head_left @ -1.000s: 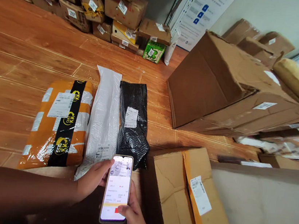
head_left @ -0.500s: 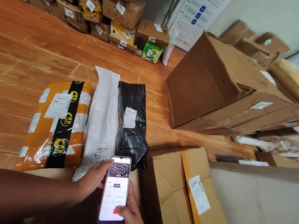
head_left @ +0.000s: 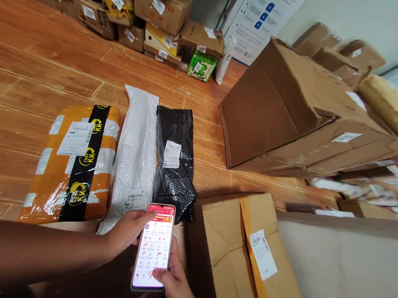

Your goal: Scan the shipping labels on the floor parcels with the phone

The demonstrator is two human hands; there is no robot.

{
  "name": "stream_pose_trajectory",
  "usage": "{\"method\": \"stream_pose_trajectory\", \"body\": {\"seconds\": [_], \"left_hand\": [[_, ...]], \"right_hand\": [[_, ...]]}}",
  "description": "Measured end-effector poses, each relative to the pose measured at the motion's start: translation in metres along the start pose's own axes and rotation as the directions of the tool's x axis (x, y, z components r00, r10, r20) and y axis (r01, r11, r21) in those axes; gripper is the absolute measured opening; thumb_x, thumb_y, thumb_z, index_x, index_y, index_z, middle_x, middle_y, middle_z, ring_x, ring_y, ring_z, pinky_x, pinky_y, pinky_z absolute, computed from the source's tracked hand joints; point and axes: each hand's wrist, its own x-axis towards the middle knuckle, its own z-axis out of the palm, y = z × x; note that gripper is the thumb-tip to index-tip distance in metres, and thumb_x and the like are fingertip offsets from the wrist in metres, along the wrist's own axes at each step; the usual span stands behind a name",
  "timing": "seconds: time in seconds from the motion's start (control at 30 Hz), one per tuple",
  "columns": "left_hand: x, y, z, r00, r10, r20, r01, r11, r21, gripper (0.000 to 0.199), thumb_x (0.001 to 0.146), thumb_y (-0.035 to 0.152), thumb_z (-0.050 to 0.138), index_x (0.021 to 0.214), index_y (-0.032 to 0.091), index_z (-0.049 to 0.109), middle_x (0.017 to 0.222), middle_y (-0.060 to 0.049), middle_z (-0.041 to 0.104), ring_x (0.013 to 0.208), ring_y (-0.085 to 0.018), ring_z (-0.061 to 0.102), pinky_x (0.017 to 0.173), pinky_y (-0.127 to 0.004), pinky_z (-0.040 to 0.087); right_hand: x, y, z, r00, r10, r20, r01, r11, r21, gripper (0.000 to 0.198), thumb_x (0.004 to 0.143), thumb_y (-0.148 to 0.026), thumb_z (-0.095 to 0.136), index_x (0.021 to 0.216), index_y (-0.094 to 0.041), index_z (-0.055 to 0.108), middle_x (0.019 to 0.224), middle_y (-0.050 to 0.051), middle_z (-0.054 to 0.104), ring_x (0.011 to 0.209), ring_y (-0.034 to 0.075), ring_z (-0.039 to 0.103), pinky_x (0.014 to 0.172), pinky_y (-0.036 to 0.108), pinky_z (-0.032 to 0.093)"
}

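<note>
A smartphone (head_left: 153,255) with a lit screen of icons under a red header is held upright between my two hands. My left hand (head_left: 125,232) grips its upper left edge, the thumb lying over the top of the screen. My right hand (head_left: 176,280) wraps the lower right side, its thumb on the bottom of the screen. Just beyond lie three parcels: an orange one (head_left: 54,174) with black and yellow tape, a long white bubble-wrap pouch (head_left: 135,145), and a black bubble-wrap pouch (head_left: 177,131) with a white label.
An opened-looking cardboard box (head_left: 232,256) with a label stands close on my right. Behind it sits a large brown carton (head_left: 263,108). Stacked, labelled boxes (head_left: 158,9) line the far wall, with a green box (head_left: 201,66) at their end. Wooden floor (head_left: 44,70) lies between.
The phone screen has switched from a camera-style scanning page to a page of icons with a red header. My left thumb has shifted inward over the top of the screen.
</note>
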Motion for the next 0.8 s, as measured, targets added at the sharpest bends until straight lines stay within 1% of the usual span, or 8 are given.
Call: {"method": "stream_pose_trajectory", "body": {"seconds": [0.1,0.23,0.3,0.37,0.53,0.67,0.73,0.8], "left_hand": [[0.002,-0.003,-0.002,1.000,0.007,0.022,-0.008,1.000,0.021,0.078,0.054,0.078,0.049,0.093,0.012,0.062,0.086,-0.015,0.071,0.086,-0.032,0.066,0.079,-0.045,0.051],[0.005,-0.013,-0.006,0.965,0.079,0.250,-0.052,0.993,-0.110,0.057,0.073,0.058,0.043,0.107,0.015,0.058,0.099,-0.010,0.072,0.095,-0.026,0.065,0.089,-0.043,0.048],[0.006,-0.018,-0.008,0.934,0.104,0.342,-0.059,0.988,-0.141,0.052,0.075,0.050,0.044,0.114,0.018,0.054,0.108,-0.008,0.070,0.102,-0.025,0.062,0.092,-0.042,0.046],[0.006,-0.022,-0.009,0.914,0.122,0.388,-0.063,0.985,-0.162,0.050,0.075,0.042,0.046,0.120,0.021,0.048,0.115,-0.006,0.067,0.105,-0.024,0.060,0.091,-0.042,0.046],[0.002,-0.022,-0.011,0.882,0.117,0.457,-0.041,0.984,-0.173,0.061,0.068,0.032,0.055,0.127,0.025,0.043,0.114,-0.005,0.066,0.104,-0.025,0.059,0.083,-0.039,0.049],[-0.005,-0.013,-0.013,0.872,0.087,0.482,-0.035,0.993,-0.117,0.071,0.067,0.035,0.061,0.133,0.026,0.036,0.113,-0.005,0.066,0.101,-0.024,0.061,0.080,-0.036,0.048],[-0.007,-0.010,-0.014,0.871,0.090,0.483,-0.064,0.995,-0.071,0.074,0.067,0.039,0.063,0.133,0.024,0.034,0.114,-0.005,0.066,0.100,-0.023,0.061,0.078,-0.034,0.047],[-0.006,-0.012,-0.016,0.861,0.142,0.488,-0.134,0.990,-0.051,0.073,0.067,0.039,0.065,0.131,0.022,0.036,0.114,-0.005,0.065,0.101,-0.023,0.060,0.079,-0.033,0.046]], "right_hand": [[0.000,0.001,-0.001,1.000,-0.011,0.004,0.011,1.000,-0.004,0.104,0.059,-0.038,0.071,0.137,-0.024,0.004,0.120,0.016,0.061,0.086,0.032,0.068,0.057,0.040,0.051],[0.001,-0.002,-0.002,0.999,-0.033,0.032,0.030,0.996,0.080,0.102,0.058,-0.038,0.073,0.135,-0.026,0.007,0.115,0.013,0.064,0.085,0.032,0.070,0.054,0.038,0.052],[0.001,-0.004,-0.002,0.997,-0.055,0.050,0.048,0.992,0.120,0.099,0.060,-0.038,0.072,0.135,-0.026,0.009,0.114,0.013,0.066,0.084,0.033,0.071,0.051,0.037,0.052],[0.001,-0.005,-0.002,0.996,-0.067,0.061,0.057,0.987,0.148,0.093,0.063,-0.037,0.069,0.134,-0.028,0.010,0.114,0.011,0.067,0.085,0.032,0.071,0.051,0.035,0.052],[0.002,-0.002,-0.002,0.993,-0.105,0.059,0.093,0.978,0.185,0.076,0.068,-0.037,0.067,0.130,-0.031,0.023,0.110,0.008,0.067,0.082,0.030,0.070,0.048,0.034,0.053],[0.003,-0.001,-0.003,0.994,-0.105,0.017,0.100,0.976,0.195,0.077,0.068,-0.038,0.067,0.130,-0.029,0.023,0.106,0.008,0.067,0.079,0.029,0.071,0.047,0.035,0.054],[0.003,-0.001,-0.002,0.994,-0.106,0.006,0.103,0.975,0.199,0.077,0.067,-0.039,0.067,0.130,-0.028,0.023,0.104,0.008,0.068,0.077,0.029,0.071,0.046,0.033,0.054],[0.004,-0.001,-0.001,0.994,-0.110,-0.009,0.109,0.973,0.205,0.076,0.067,-0.038,0.067,0.129,-0.027,0.025,0.103,0.008,0.069,0.077,0.028,0.071,0.044,0.032,0.053]]}}
